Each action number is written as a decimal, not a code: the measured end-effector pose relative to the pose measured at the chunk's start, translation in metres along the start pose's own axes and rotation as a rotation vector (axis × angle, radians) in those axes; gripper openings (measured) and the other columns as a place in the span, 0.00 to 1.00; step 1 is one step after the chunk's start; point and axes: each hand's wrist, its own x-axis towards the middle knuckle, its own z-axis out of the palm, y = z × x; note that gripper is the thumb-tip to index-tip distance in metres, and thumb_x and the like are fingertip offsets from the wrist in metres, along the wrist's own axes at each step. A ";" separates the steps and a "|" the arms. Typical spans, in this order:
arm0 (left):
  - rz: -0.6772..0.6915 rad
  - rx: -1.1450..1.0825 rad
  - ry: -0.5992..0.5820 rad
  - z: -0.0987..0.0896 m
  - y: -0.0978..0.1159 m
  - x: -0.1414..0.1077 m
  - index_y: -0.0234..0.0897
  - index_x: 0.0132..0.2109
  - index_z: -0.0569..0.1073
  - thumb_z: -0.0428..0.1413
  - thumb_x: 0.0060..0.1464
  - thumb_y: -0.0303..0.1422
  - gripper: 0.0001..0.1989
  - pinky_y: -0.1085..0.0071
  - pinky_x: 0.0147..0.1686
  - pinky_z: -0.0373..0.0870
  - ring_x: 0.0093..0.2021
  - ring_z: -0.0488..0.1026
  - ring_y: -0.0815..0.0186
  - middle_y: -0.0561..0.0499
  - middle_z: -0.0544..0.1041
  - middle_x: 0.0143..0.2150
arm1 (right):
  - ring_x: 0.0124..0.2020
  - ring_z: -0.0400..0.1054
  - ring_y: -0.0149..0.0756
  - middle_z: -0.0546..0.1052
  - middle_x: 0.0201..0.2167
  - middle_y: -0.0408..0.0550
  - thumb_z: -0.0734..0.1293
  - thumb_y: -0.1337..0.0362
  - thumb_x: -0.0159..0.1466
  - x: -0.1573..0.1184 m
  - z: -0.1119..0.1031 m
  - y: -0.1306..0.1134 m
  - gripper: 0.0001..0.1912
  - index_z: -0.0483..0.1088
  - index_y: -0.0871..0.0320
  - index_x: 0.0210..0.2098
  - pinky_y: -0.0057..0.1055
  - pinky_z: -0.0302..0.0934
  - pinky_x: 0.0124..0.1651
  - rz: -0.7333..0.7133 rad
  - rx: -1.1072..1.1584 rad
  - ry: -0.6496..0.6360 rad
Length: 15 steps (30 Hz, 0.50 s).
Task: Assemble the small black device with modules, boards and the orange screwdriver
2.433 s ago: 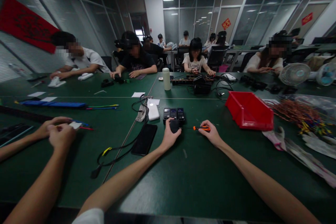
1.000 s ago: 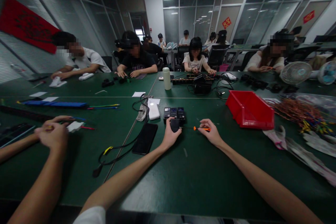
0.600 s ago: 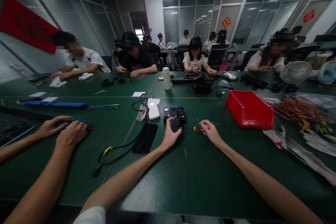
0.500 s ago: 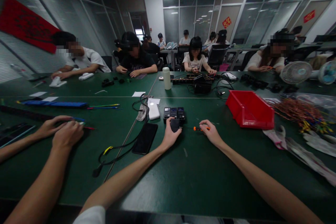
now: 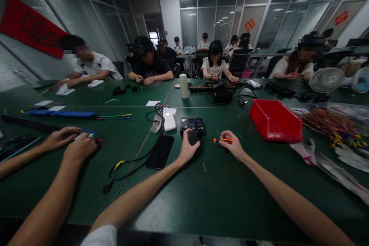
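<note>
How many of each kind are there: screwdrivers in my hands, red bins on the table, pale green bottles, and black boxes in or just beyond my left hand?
Screwdriver, in the right hand: 1
Black boxes, one in the left hand, three just beyond: 4
Red bin: 1
Pale green bottle: 1
Total: 7

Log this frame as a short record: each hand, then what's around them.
left hand: gripping black block
right hand: holding orange-handled screwdriver, shaft toward block
tip contact: too small to tell
just beyond block: row of black devices
left of block: dark phone, lying flat; white device
right: red bin; gloves nearer the wearer
far side: pale bottle, upright
far left: co-worker's hands at wires
</note>
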 end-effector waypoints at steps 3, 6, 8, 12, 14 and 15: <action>-0.013 0.005 0.007 0.000 0.001 0.000 0.39 0.52 0.57 0.56 0.45 0.28 0.26 0.69 0.45 0.61 0.41 0.65 0.67 0.50 0.65 0.43 | 0.30 0.63 0.32 0.68 0.32 0.44 0.68 0.54 0.53 0.000 0.001 -0.002 0.16 0.64 0.56 0.36 0.29 0.59 0.32 0.060 0.028 -0.015; -0.030 0.005 0.008 -0.001 0.001 0.001 0.39 0.52 0.57 0.56 0.46 0.30 0.26 0.69 0.45 0.62 0.41 0.65 0.67 0.50 0.65 0.43 | 0.20 0.56 0.27 0.64 0.24 0.41 0.63 0.49 0.56 0.000 0.004 0.000 0.17 0.64 0.57 0.33 0.24 0.50 0.21 0.153 0.043 -0.016; -0.032 0.007 0.003 -0.002 0.001 0.000 0.39 0.52 0.57 0.56 0.46 0.31 0.26 0.69 0.45 0.62 0.41 0.65 0.67 0.50 0.65 0.43 | 0.17 0.51 0.25 0.60 0.20 0.39 0.60 0.47 0.58 0.000 0.005 0.002 0.18 0.64 0.57 0.31 0.23 0.45 0.19 0.184 0.055 0.008; -0.032 0.018 0.003 -0.003 -0.001 0.000 0.40 0.53 0.57 0.57 0.46 0.32 0.27 0.69 0.45 0.62 0.41 0.65 0.67 0.50 0.65 0.43 | 0.18 0.53 0.27 0.59 0.19 0.37 0.63 0.50 0.57 0.000 0.004 0.002 0.15 0.63 0.56 0.34 0.24 0.46 0.20 0.139 0.042 0.019; -0.035 0.019 0.003 -0.002 -0.002 0.000 0.40 0.53 0.57 0.57 0.45 0.31 0.27 0.69 0.45 0.62 0.41 0.65 0.67 0.50 0.65 0.42 | 0.20 0.56 0.28 0.63 0.22 0.39 0.65 0.52 0.56 0.000 0.002 0.001 0.15 0.63 0.55 0.36 0.25 0.51 0.22 0.107 0.023 0.032; -0.034 0.020 0.003 -0.002 -0.002 0.000 0.40 0.53 0.57 0.57 0.45 0.31 0.27 0.69 0.45 0.62 0.41 0.65 0.67 0.50 0.65 0.42 | 0.22 0.58 0.29 0.66 0.25 0.41 0.65 0.53 0.56 -0.001 0.002 0.000 0.15 0.64 0.55 0.37 0.26 0.53 0.24 0.095 0.010 0.045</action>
